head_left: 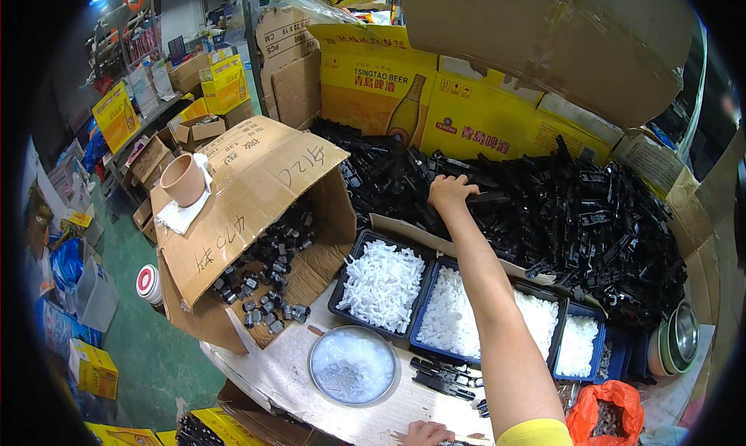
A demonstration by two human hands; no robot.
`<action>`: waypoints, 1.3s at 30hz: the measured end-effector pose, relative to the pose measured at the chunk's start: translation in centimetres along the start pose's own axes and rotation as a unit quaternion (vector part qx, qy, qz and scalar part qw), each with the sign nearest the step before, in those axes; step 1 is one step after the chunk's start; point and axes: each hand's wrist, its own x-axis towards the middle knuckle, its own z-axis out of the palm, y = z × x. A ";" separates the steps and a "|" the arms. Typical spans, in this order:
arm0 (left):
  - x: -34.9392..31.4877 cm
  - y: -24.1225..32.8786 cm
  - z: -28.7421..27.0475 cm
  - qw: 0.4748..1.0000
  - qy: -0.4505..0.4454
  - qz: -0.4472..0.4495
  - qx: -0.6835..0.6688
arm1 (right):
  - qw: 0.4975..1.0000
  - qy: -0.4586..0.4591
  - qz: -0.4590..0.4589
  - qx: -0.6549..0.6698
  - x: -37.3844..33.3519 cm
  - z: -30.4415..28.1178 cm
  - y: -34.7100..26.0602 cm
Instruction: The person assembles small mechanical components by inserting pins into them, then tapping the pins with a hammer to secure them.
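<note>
My right hand [452, 192] reaches far forward over a large heap of black plastic parts [579, 213]. Its fingers are apart and touch the parts at the heap's near left side; their tips are partly hidden among them. At the lower edge, only part of my left hand [427, 433] shows, with fingers curled. A dark bit shows beside its fingertips, but what it holds is cut off by the picture's edge. Between the hands, several black mechanical pieces [444, 378] lie on the white tabletop [303, 368].
Trays of white plastic pieces [382, 286] line the heap's near side. A round metal dish [352, 366] sits in front. On the left, a tipped cardboard box [249, 189] spills small dark-and-silver parts and carries a clay-coloured cup [183, 179]. A red bag [606, 415] and stacked bowls [674, 341] stand right.
</note>
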 end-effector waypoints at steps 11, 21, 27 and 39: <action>4.9 -6.0 4.1 0.985 0.068 0.156 0.003 | 0.998 -0.012 -0.022 0.056 -0.8 -2.1 1.6; 2.6 -0.7 5.5 0.933 0.332 -0.132 -0.037 | 0.894 0.109 -0.172 0.400 -0.4 -8.8 7.7; -5.5 4.8 0.3 0.905 0.388 0.083 0.152 | 0.915 0.170 -0.185 0.315 -8.9 -16.7 10.8; -5.6 4.8 0.2 0.761 0.610 0.185 0.121 | 0.950 0.092 -0.290 -0.075 -25.0 -3.0 16.0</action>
